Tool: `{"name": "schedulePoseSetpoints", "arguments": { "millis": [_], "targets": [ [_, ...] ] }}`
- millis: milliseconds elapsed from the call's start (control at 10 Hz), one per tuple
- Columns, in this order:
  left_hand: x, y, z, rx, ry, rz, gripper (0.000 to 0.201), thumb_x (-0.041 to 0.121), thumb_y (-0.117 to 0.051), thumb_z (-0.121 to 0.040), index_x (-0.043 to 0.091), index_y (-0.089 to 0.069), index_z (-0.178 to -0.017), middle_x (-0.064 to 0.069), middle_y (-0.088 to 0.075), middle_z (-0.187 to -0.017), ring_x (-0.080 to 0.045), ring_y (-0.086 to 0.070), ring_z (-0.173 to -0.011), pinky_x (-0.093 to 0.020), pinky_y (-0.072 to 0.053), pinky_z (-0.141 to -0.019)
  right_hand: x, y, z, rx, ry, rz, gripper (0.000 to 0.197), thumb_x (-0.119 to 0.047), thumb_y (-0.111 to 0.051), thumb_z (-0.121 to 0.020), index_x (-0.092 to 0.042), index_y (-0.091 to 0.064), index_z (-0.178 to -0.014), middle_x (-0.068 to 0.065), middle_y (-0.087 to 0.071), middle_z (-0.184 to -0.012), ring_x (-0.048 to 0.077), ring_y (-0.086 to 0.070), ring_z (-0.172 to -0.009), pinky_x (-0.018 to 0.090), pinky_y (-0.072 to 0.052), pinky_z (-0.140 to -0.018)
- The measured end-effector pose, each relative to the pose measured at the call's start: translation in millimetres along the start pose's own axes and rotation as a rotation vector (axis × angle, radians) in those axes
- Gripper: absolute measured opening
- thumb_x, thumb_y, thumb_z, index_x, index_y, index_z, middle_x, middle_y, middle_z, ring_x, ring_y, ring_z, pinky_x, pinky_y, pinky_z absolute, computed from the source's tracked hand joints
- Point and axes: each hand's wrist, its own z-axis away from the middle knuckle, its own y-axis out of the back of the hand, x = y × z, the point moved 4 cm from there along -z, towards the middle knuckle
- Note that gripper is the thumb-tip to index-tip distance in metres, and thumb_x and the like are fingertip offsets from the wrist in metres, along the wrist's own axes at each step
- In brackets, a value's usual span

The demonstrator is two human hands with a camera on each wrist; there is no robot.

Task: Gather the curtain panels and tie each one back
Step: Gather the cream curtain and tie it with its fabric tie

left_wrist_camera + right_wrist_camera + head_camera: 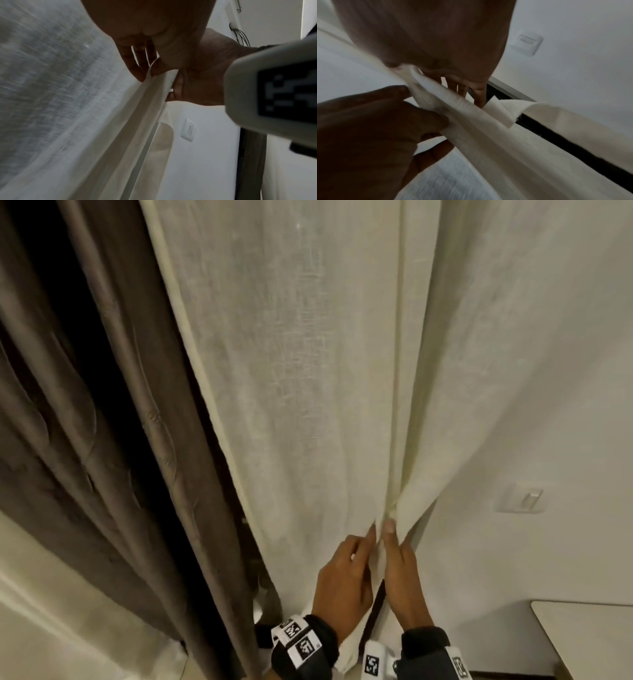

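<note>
With my left hand and right hand each pinching a fold of the cream sheer panel hanging beside the wall, I am mid-gather; next, probably bunch further folds inward before tying.

wrists: black bands | white blocks with black square-code markers | hands: bare, no gloves or rings seen
</note>
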Motion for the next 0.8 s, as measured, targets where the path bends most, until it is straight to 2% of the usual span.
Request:
{"name": "schedulePoseSetpoints", "arguments": {
  "millis": [100,200,300,400,500,600,700,800],
  "targets": [
    [11.6,1.1,-1.2,-0.039,-0.011,0.139,0.053,0.021,-0.053,-0.103,0.031,-0.044,-0.155,0.006,-0.059,-0.131,-0.013,-0.066,-0.101,-0.032,-0.062,-0.082,-2.9,0.0,-2.1,0.013,0.062,0.078,0.064,-0.073,-0.064,-0.091,-0.022,-0.067,-0.129,-0.001,-0.079,-0.112,0.015,-0.076,-0.108,0.042,-0.061,-0.099],
    [7.0,22.0,-2.3,0.168,-0.016,0.088,0.038,0.020,-0.059,-0.098,0.027,-0.069,-0.134,0.009,-0.059,-0.124,-0.014,-0.064,-0.108,-0.036,-0.061,-0.087,-6.0,6.9,-13.4,0.098,-0.011,0.045,0.042,-0.059,-0.059,-0.101,-0.024,-0.070,-0.121,-0.009,-0.078,-0.106,0.011,-0.073,-0.104,0.036,-0.057,-0.099],
    [-16.4,63.9,4.0,0.630,0.189,0.011,0.054,0.032,-0.070,-0.089,0.011,-0.066,-0.139,-0.008,-0.050,-0.138,-0.030,-0.056,-0.123,-0.038,-0.051,-0.107,-3.1,21.3,-22.4,0.188,-0.021,0.105,0.032,-0.056,-0.050,-0.106,-0.026,-0.056,-0.099,-0.018,-0.062,-0.065,0.001,-0.061,-0.066,0.032,-0.052,-0.078],
    [-49.5,87.6,5.2,0.790,0.535,0.111,0.101,0.057,-0.076,-0.080,0.011,-0.033,-0.159,-0.014,-0.029,-0.154,-0.037,-0.035,-0.142,-0.050,-0.038,-0.122,10.2,35.8,-30.2,0.286,-0.019,0.143,0.043,-0.062,-0.048,-0.104,-0.020,-0.056,-0.104,-0.005,-0.065,-0.069,0.012,-0.065,-0.068,0.045,-0.060,-0.083],
    [-62.6,84.1,-7.9,0.540,0.557,0.415,0.104,0.063,-0.081,-0.081,0.039,-0.019,-0.161,-0.001,-0.036,-0.163,-0.024,-0.042,-0.150,-0.057,-0.040,-0.122,4.6,23.6,-29.9,0.265,-0.017,0.178,0.053,-0.065,-0.044,-0.104,-0.022,-0.064,-0.127,-0.002,-0.073,-0.104,0.022,-0.070,-0.101,0.048,-0.055,-0.102],
    [-24.4,63.6,-22.2,0.120,0.275,0.616,0.087,0.060,-0.073,-0.091,0.047,-0.021,-0.160,0.018,-0.047,-0.159,-0.006,-0.050,-0.146,-0.042,-0.047,-0.120,-7.6,-7.6,-12.5,0.079,0.086,0.160,0.051,-0.060,-0.047,-0.105,-0.034,-0.053,-0.148,-0.015,-0.065,-0.130,0.012,-0.064,-0.120,0.035,-0.048,-0.103],
    [-0.3,42.8,-35.5,-0.063,0.260,0.596,0.092,0.067,-0.079,-0.083,0.039,-0.032,-0.157,0.018,-0.054,-0.149,-0.002,-0.055,-0.138,-0.034,-0.051,-0.113,12.4,-32.4,-2.1,-0.023,0.025,0.199,0.044,-0.030,-0.069,-0.101,-0.021,-0.057,-0.142,-0.009,-0.064,-0.118,0.013,-0.066,-0.106,0.033,-0.052,-0.091],
    [0.5,38.4,-54.0,-0.083,0.350,0.588,0.053,0.055,-0.084,-0.085,0.040,-0.060,-0.130,0.014,-0.071,-0.120,0.000,-0.068,-0.115,-0.029,-0.058,-0.100,27.8,-17.3,2.3,-0.020,0.263,-0.361,0.041,-0.009,-0.069,-0.102,-0.017,-0.055,-0.139,0.006,-0.061,-0.133,0.027,-0.061,-0.130,0.032,-0.046,-0.105]
  ]
}}
